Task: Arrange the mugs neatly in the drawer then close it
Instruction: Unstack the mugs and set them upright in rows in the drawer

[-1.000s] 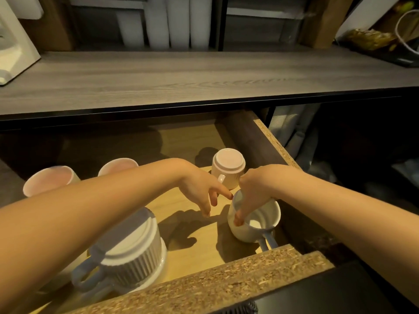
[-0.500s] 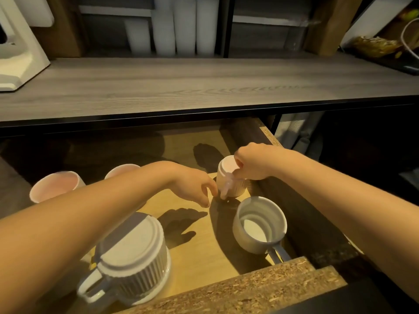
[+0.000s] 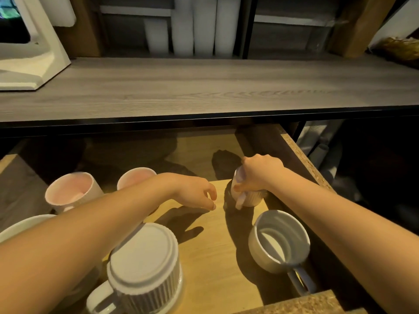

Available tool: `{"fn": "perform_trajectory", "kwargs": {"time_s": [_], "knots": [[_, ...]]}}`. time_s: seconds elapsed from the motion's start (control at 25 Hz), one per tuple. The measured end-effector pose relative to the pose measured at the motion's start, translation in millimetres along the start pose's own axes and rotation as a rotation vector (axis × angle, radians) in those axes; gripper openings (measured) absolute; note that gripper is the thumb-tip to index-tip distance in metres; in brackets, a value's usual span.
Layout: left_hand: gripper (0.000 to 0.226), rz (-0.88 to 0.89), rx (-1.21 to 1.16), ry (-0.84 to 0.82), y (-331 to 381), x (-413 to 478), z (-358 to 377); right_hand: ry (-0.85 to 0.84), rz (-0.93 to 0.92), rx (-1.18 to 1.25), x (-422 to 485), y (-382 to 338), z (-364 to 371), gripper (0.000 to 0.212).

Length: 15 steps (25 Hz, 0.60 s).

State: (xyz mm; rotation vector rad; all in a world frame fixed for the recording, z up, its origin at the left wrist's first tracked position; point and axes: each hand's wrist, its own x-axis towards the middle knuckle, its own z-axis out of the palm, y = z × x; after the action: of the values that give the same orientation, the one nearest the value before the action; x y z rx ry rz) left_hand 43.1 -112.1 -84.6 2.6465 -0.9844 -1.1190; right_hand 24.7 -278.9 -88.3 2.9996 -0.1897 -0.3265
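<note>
Drawer (image 3: 305, 156) open, R hand (image 3: 259, 175) fingers gripping small ribbed mug (image 3: 252, 199), L hand (image 3: 196, 192) fingers loose, empty

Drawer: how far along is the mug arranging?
Looks placed: the white mug, upright at the right of the drawer. In hand: right hand grips the small ribbed mug behind it; left hand hovers empty. Left: upside-down ribbed mug and two pink-lined mugs look unsorted, drawer open.
</note>
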Motion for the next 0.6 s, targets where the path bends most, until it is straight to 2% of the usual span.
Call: {"fn": "perform_trajectory", "kwargs": {"time_s": [0.24, 0.44, 0.6], "knots": [[0.051, -0.038, -0.003, 0.043, -4.8, 2.6, -4.6, -0.014, -0.046, 0.200, -1.3, 8.5, -2.4, 0.057], [0.081, -0.019, -0.189, 0.150, -18.6, 2.2, -6.2, -0.111, -0.177, 0.583, -11.2, 9.0, -23.0, 0.064], [0.064, 0.115, -0.379, 0.125, -22.4, 0.3, -6.2, -0.196, -0.255, 0.826, -18.2, 8.1, -29.2, 0.051]]}}
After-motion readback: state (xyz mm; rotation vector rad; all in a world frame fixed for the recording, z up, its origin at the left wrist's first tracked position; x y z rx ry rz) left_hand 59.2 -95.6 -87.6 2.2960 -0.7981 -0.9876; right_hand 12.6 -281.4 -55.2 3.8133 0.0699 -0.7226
